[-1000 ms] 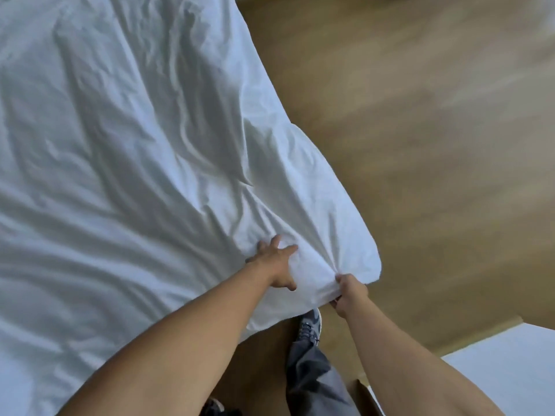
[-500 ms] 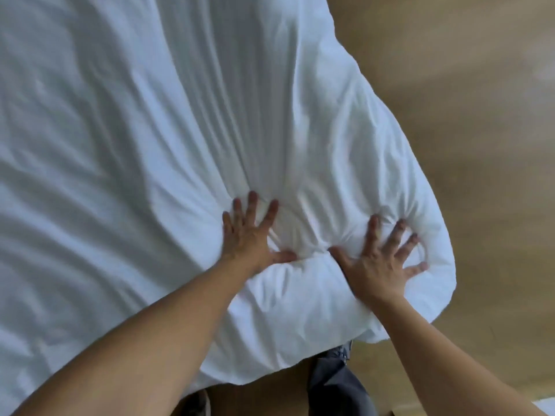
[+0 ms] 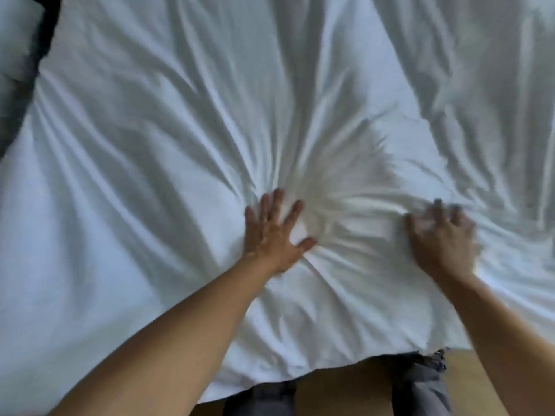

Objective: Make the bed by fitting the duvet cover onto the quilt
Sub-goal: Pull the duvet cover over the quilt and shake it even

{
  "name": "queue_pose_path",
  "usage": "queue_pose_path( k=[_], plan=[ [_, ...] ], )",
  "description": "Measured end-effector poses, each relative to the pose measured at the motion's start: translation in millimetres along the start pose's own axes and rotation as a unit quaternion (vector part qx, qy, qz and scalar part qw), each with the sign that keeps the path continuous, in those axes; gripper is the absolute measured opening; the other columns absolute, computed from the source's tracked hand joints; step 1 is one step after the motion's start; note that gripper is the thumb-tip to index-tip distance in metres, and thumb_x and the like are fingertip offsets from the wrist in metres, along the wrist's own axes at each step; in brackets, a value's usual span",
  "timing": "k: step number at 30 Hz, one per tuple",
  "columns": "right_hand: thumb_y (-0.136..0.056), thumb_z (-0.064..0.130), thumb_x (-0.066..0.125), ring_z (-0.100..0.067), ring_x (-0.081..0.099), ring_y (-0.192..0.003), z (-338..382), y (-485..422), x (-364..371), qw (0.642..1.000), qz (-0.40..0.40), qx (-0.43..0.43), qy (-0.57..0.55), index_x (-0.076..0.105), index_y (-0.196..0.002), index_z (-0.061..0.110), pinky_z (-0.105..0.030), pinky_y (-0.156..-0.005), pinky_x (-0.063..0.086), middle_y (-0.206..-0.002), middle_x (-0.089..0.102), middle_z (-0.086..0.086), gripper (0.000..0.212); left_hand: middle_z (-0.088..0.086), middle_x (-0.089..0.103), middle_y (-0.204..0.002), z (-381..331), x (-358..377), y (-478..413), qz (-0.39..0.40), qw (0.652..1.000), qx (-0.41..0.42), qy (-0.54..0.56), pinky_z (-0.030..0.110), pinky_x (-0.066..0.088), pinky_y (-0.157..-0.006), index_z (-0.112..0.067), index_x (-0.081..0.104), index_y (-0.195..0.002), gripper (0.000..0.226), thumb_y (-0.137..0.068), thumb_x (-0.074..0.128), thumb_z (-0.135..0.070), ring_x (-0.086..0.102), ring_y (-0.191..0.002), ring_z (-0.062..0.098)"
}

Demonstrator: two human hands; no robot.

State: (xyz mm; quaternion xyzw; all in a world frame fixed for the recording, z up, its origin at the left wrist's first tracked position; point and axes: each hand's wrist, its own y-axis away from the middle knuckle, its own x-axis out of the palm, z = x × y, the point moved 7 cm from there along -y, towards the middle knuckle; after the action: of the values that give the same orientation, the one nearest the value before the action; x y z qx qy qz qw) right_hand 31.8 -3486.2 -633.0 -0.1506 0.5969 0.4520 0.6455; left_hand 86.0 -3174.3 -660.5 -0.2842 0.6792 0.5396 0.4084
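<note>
Your bed under a rumpled white duvet cover
You're looking down at the bed (image 3: 303, 378), which is almost wholly hidden by the white duvet cover (image 3: 168, 121) spread over it; the cloth is creased all over, with folds fanning out from a bunched patch near the near edge. Your left hand (image 3: 271, 235) lies flat on it with fingers spread, and your right hand (image 3: 441, 235), blurred, rests on it just beside that bunch. The near edge of the cover hangs over the wooden floor (image 3: 471, 376), where your grey trouser legs (image 3: 420, 382) stand. At the far left corner a pale pillow (image 3: 16, 34) lies beside a dark strip
</note>
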Motion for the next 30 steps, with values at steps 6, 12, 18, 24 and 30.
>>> queue_pose_path(
  k=[6,12,18,24,30],
  plan=[
    [-0.074,0.095,0.017,-0.038,-0.018,-0.151,173.3,137.9,151.0,0.967,0.113,-0.164,0.157,-0.005,-0.157,0.039,-0.066,-0.117,-0.008,-0.166,-0.02,-0.006,0.103,0.0,0.006,-0.17,227.7,-49.3,18.9,-0.016,0.989,-0.083,-0.122,0.066,-0.008,-0.115,-0.043,0.015,-0.157,0.086,-0.083,0.031,-0.084,0.005,-0.155,0.034],
    [-0.043,0.11,0.004,-0.044,-0.011,-0.15,220.8,164.7,169.1,0.99,0.117,-0.018,0.079,-0.002,-0.154,0.045,-0.077,-0.109,0.001,-0.166,-0.013,-0.014,0.129,-0.003,-0.017,-0.168,386.7,2.5,113.3,0.1,0.97,-0.219,-0.016,0.07,0.002,-0.114,-0.049,-0.006,-0.156,0.103,-0.073,0.026,-0.098,-0.01,-0.155,0.031],
    [-0.058,0.101,0.033,-0.044,-0.025,-0.146,361.2,318.5,269.2,0.961,0.179,-0.189,0.092,-0.002,-0.149,0.052,-0.085,-0.096,-0.01,-0.163,-0.024,-0.013,0.109,0.007,0.058,-0.143,449.0,-71.5,142.4,-0.182,0.974,-0.131,0.031,0.04,0.042,-0.104,-0.026,0.057,-0.139,0.053,-0.092,0.053,-0.048,0.054,-0.128,0.034],
    [-0.072,0.092,0.042,-0.037,-0.004,-0.152,358.1,336.1,253.8,0.976,0.206,-0.073,-0.013,0.026,-0.145,0.052,-0.078,-0.106,0.011,-0.167,-0.002,-0.009,0.085,0.011,0.069,-0.122,561.3,13.6,230.2,0.005,0.792,-0.371,0.485,0.042,0.056,-0.089,-0.009,0.062,-0.129,0.042,-0.098,0.062,-0.038,0.066,-0.108,0.028],
    [-0.049,0.093,0.062,-0.032,0.052,-0.121,504.1,429.6,219.6,0.96,0.171,-0.187,-0.116,0.02,-0.149,0.033,-0.048,-0.089,0.046,-0.134,0.048,-0.008,0.124,0.005,0.067,-0.126,516.3,12.3,174.5,0.019,0.734,-0.216,0.644,0.046,0.058,-0.091,-0.025,0.048,-0.132,0.059,-0.086,0.073,-0.052,0.067,-0.112,0.029]
  ],
)
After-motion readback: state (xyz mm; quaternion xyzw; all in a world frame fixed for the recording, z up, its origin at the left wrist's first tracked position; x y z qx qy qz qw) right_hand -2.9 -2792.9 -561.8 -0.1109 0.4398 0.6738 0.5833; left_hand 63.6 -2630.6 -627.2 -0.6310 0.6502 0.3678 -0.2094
